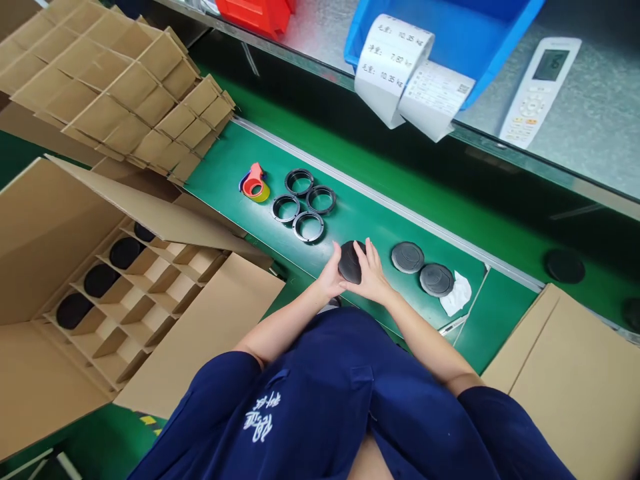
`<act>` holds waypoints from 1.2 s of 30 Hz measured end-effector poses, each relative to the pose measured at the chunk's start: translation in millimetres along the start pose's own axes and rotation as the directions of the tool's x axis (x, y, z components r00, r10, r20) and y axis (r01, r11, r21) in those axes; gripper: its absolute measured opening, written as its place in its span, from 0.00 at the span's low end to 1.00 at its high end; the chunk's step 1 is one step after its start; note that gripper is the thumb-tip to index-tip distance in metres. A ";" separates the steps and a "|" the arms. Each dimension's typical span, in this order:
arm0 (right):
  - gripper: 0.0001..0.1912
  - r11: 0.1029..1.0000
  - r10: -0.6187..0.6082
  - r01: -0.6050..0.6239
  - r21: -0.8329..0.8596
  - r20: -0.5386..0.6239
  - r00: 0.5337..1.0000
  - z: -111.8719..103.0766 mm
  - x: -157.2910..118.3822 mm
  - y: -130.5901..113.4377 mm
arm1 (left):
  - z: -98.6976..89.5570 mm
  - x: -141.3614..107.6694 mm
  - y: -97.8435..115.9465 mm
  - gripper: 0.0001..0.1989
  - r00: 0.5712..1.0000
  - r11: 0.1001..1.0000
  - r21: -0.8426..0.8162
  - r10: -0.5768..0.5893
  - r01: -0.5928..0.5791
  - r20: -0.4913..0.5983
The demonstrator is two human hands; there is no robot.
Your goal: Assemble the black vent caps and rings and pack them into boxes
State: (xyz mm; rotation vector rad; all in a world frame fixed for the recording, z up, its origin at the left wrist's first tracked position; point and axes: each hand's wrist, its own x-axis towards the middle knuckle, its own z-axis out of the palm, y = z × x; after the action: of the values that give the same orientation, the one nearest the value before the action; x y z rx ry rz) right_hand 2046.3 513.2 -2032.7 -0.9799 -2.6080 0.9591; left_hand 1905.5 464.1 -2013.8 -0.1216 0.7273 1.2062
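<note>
Both my hands hold one round black part point(351, 263) over the front edge of the green table point(375, 230). My left hand point(331, 272) grips its left side, and my right hand point(370, 272) wraps round its right side with fingers on top. To the right lie two dark round discs point(407, 257), the farther right one beside a crumpled white cloth point(456, 294). On the left, several black rings point(309, 227) sit grouped together, with a red and yellow tape dispenser point(255, 184) next to them.
An open carton point(200, 327) with cardboard dividers holds several black round parts at the left. Stacked dividers point(130, 87) stand behind it. A shelf point(480, 157) above carries a blue bin point(450, 33), paper labels point(393, 63) and a white remote point(543, 90). Another carton point(575, 373) is at right.
</note>
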 end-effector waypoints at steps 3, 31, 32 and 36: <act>0.61 0.989 0.128 -0.132 0.072 0.061 0.990 19.4 19.4 6.2 | -30.3 12.4 19.1 0.39 0.951 0.980 0.183 0.130 -0.080 -0.281; 0.58 0.908 0.285 -0.278 -0.315 -0.024 0.958 25.5 98.0 38.7 | -109.6 55.6 40.3 0.16 0.812 0.846 0.534 0.305 0.009 -0.498; 0.54 0.916 0.254 -0.263 -0.303 -0.069 0.965 26.3 102.2 35.9 | -112.2 51.8 44.0 0.15 0.803 0.844 0.537 0.308 0.017 -0.510; 0.39 0.928 0.230 -0.246 -0.281 -0.087 0.969 38.2 117.9 37.2 | -116.5 42.0 54.1 0.12 0.773 0.838 0.544 0.317 0.044 -0.550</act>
State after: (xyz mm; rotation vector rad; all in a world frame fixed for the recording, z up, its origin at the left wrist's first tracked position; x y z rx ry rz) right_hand 1961.0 591.4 -2090.8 -1.4002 -2.6789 0.5918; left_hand 1812.7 465.4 -2112.1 0.0043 1.6744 1.0574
